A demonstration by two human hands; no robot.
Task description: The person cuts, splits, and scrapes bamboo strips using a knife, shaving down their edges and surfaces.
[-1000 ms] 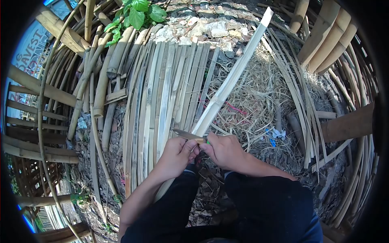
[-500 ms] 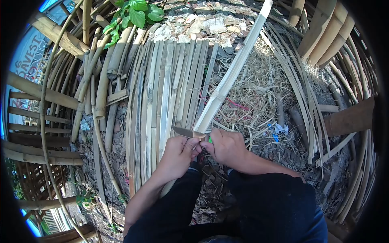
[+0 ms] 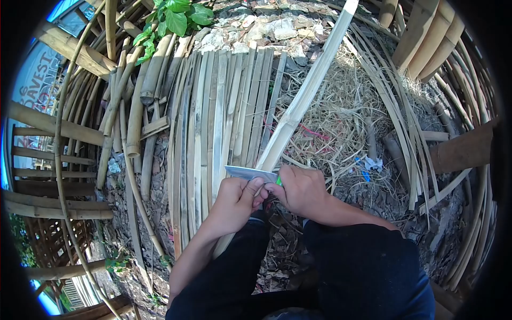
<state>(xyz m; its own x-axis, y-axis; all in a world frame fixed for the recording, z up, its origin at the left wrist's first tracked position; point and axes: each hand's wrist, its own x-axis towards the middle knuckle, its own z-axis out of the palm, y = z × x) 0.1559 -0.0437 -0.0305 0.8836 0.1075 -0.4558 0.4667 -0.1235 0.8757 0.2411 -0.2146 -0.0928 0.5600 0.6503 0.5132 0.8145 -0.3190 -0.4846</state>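
A long split bamboo strip [image 3: 298, 101] slants from my hands up to the top right, its pale inner face upward. My left hand [image 3: 234, 197] is closed around its near end, thumb against or beside the knife blade. My right hand [image 3: 302, 188] grips a knife [image 3: 246, 173], and a bit of green handle shows at its thumb. The blade lies across the strip's near end, tip to the left, its flat side catching light. My fingers hide the strip's very end.
Several bamboo slats [image 3: 218, 117] lie side by side left of the strip. Dry shavings [image 3: 341, 117] cover the ground to its right, near thin curved strips [image 3: 394, 117]. Bamboo poles [image 3: 140, 101] and a leafy plant [image 3: 176, 18] stand at the upper left.
The knife blade has turned so that its flat now faces up and looks brighter. Both hands stay together at the strip's near end. The view has shifted slightly.
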